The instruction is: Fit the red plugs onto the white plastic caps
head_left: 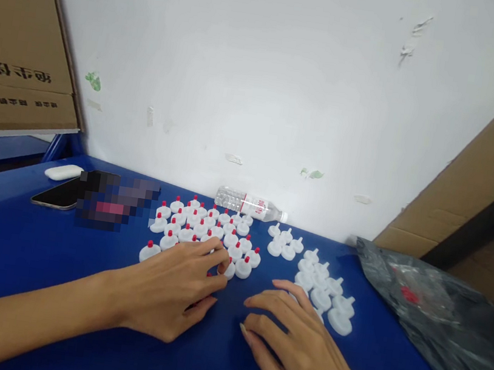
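Several white caps with red tips (204, 225) stand in a cluster on the blue table (12, 250). To their right lie several plain white caps (322, 287) without red tips. My left hand (172, 291) rests over the near edge of the red-tipped cluster, fingers curled, its fingertips touching a red-tipped cap (230, 267); whether it grips it I cannot tell. My right hand (293, 344) lies flat on the table beside the plain white caps, fingers stretched out, holding nothing.
A clear water bottle (251, 204) lies on its side against the white wall. A phone (58, 195) and a white case (64, 171) lie at the left. A grey plastic bag (443, 323) lies at the right. Cardboard boxes (19, 37) stand at both sides.
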Action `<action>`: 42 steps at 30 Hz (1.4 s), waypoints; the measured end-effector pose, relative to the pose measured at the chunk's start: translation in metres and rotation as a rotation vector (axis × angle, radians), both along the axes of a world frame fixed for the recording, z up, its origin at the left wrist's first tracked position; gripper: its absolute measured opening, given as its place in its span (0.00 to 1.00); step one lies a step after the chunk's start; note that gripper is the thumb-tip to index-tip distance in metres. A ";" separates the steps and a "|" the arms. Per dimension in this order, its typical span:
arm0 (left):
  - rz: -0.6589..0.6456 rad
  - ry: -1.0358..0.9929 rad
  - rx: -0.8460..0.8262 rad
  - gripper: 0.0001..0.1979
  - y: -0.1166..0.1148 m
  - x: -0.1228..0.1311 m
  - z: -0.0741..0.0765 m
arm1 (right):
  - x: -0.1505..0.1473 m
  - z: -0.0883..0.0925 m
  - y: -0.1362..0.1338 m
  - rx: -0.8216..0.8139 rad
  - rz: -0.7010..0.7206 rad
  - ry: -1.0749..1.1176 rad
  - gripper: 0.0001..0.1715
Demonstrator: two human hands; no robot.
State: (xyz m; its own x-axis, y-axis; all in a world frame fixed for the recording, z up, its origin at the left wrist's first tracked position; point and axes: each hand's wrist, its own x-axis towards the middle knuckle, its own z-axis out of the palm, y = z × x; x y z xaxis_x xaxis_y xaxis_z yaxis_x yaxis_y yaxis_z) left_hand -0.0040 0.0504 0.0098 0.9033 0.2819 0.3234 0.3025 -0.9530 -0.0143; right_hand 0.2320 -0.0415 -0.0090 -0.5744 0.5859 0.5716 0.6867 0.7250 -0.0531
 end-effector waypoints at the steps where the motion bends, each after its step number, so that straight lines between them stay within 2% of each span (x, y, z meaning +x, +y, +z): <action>1: -0.020 0.025 0.048 0.02 0.000 0.000 0.002 | 0.000 0.000 0.000 0.002 0.001 -0.002 0.09; 5: -0.077 0.106 0.183 0.04 -0.002 0.001 0.006 | 0.000 0.000 -0.001 0.006 0.003 -0.007 0.09; 10: -0.102 0.156 0.252 0.06 -0.003 0.002 0.004 | 0.002 -0.001 0.000 0.027 -0.044 0.014 0.08; 15: -0.079 0.196 0.277 0.05 -0.002 0.001 0.003 | 0.021 -0.004 0.012 0.022 -0.278 -0.013 0.10; 18: -0.085 0.184 0.277 0.05 -0.002 0.001 0.004 | 0.036 -0.007 0.022 -0.010 -0.424 -0.122 0.19; 20: -0.095 0.186 0.279 0.05 -0.002 0.001 0.004 | 0.044 -0.008 0.028 -0.045 -0.468 -0.181 0.22; 24: -0.116 0.152 0.298 0.06 -0.004 0.002 0.002 | 0.052 -0.009 0.036 -0.122 -0.463 -0.224 0.21; 31: -0.137 0.050 0.269 0.06 -0.005 0.003 -0.002 | 0.059 -0.008 0.049 -0.215 -0.451 -0.208 0.26; 39: -0.108 0.034 0.265 0.05 -0.008 0.003 -0.001 | 0.055 0.008 0.033 -0.109 -0.319 -0.156 0.14; 42: -0.119 0.022 0.275 0.06 -0.007 0.003 -0.002 | 0.054 0.007 0.028 -0.122 -0.319 -0.181 0.15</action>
State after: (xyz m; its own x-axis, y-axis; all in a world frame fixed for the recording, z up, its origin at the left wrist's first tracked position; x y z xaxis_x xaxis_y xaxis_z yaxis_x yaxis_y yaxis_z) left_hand -0.0010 0.0436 0.0080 0.9324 0.0781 0.3528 0.1856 -0.9412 -0.2822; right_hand 0.2856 -0.0132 -0.0024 -0.4372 0.8093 0.3923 0.8831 0.4689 0.0169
